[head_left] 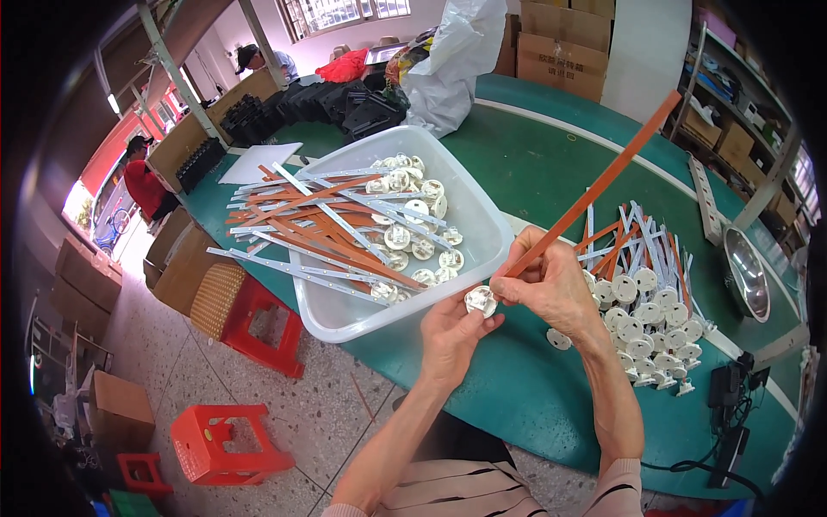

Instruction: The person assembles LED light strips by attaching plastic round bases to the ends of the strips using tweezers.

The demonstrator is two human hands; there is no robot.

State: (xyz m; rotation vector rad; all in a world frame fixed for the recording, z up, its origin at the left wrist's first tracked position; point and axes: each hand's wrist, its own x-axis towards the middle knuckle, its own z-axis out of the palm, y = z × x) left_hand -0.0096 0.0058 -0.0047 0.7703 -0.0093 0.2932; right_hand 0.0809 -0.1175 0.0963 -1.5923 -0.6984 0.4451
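Over the green worktop (534, 388), just right of the white plastic tub (482, 224), the left hand (450, 332) pinches 1 small white round fitting (480, 300) in closed fingers while the right hand (551, 284) grips the lower end of a long orange strip (603, 177). The strip's tip appears to meet the fitting; steadying the fitting and feeding the strip in straight should serve best.

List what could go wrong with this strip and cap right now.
1. The long orange strip in the right hand sticks far out over the table and may bend or catch.
2. The small white cap in the left hand sits near the table edge; dropped, it may hit the floor.
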